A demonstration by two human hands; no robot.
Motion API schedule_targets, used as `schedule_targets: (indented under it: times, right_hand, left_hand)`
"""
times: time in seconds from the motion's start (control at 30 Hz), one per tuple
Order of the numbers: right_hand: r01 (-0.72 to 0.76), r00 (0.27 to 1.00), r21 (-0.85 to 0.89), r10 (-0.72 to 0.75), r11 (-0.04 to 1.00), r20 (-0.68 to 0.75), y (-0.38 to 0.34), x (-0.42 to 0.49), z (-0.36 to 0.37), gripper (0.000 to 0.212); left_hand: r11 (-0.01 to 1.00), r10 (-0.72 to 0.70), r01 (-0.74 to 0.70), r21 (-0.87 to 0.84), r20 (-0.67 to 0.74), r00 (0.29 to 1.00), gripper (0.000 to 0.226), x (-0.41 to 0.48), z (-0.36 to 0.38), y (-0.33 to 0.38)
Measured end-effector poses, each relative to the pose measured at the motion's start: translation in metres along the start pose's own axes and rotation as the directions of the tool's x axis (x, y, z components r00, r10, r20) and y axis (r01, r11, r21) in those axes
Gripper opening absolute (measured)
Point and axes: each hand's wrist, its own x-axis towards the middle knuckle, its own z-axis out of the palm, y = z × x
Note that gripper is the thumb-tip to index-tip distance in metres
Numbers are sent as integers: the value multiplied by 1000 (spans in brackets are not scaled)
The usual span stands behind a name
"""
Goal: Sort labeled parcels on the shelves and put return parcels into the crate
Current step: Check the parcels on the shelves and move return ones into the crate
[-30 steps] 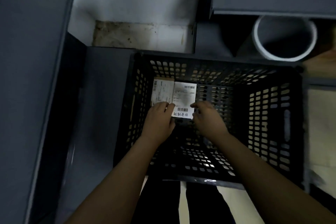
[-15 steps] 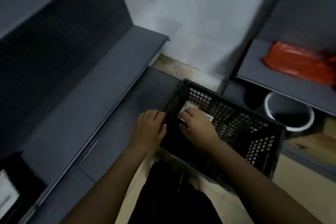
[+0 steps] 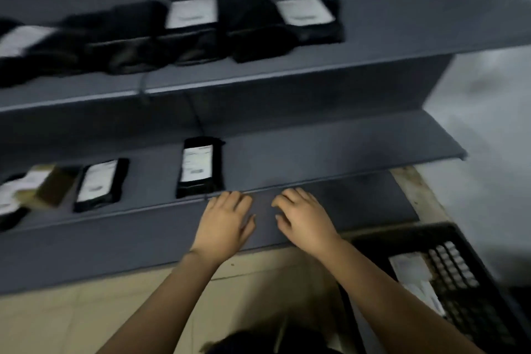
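Grey shelves [image 3: 316, 152], tan floor [image 3: 86, 310] — dim light

Person's L hand [image 3: 224, 224] and R hand [image 3: 304, 221] extended fwd side by side, palms down, near but not touching; fingers loosely spread, slightly bent, both empty. Bare L forearm [image 3: 161, 296] and R forearm [image 3: 388, 276] angle in from btm of frame.

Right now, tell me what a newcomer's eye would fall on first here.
Both bare hands stand out first: the left hand and right hand reach out empty, fingers loose, toward the front edge of the middle shelf. Just beyond the left hand lies a black parcel with a white label, and a row of black labelled parcels lines the upper shelf. At lower right a black crate holds a labelled parcel.
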Motion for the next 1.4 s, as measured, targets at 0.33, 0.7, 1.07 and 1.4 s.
schedule_targets:
  times: [0.33, 0.7, 1.07, 1.4]
  right_hand:
    - [512, 850, 99, -520, 853, 87, -250, 131, 71, 24]
    - [793, 582, 214, -813, 570, 11, -512, 228, 97, 26]
    - [916, 337, 273, -933, 295, -122, -713, 320, 136, 26]
    - [935, 251, 301, -951, 191, -179, -856, 402, 180, 25]
  left_hand:
    - [881, -422, 451, 142, -190, 886, 32, -180, -106, -196]
    - [645, -601, 719, 258, -411, 686, 31, -328, -225, -335]
    - [370, -675, 866, 338, -543, 500, 34, -395, -307, -470]
    - [224, -667, 920, 321, -638, 385, 38, -442, -347, -592]
